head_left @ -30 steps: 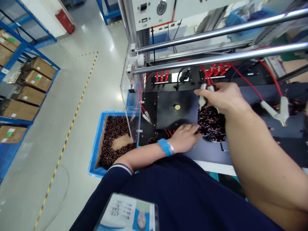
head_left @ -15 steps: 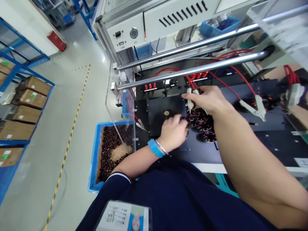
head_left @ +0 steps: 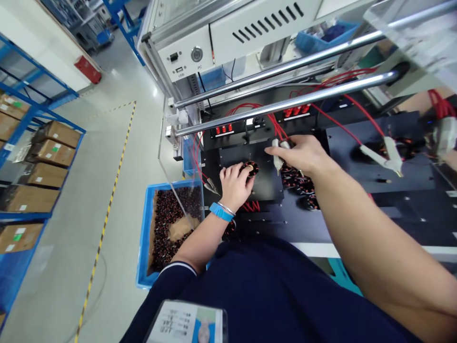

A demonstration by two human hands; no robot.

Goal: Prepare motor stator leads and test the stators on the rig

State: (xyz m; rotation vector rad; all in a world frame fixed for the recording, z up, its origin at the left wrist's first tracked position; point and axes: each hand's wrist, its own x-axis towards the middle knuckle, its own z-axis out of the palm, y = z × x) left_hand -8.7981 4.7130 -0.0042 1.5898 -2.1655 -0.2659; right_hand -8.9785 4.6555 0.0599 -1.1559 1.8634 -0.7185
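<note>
My left hand (head_left: 236, 187) has its fingers around a small black-and-copper motor stator (head_left: 254, 166), a ring that sits around the round tan peg of the black plate (head_left: 267, 183). Thumb and fingertips touch the ring's edge. In my right hand (head_left: 307, 153) are white-sleeved test clips (head_left: 277, 156) on red wires, gripped between thumb and fingers just right of the plate. Below that hand lies a group of similar stators (head_left: 293, 180), partly hidden by it. One more stator (head_left: 229, 229) lies by my left forearm.
A blue bin (head_left: 142, 238) full of small dark parts stands at the left. Metal rods (head_left: 285, 102) cross above the bench, with a clear panel (head_left: 171, 186) at its left end. Other clips (head_left: 387, 159) rest at the right. Cartons (head_left: 39, 197) fill the shelf far left.
My left hand has moved left from the plate's right side to its peg, where a stator now sits. My right hand, still holding the clips, has shifted slightly left.
</note>
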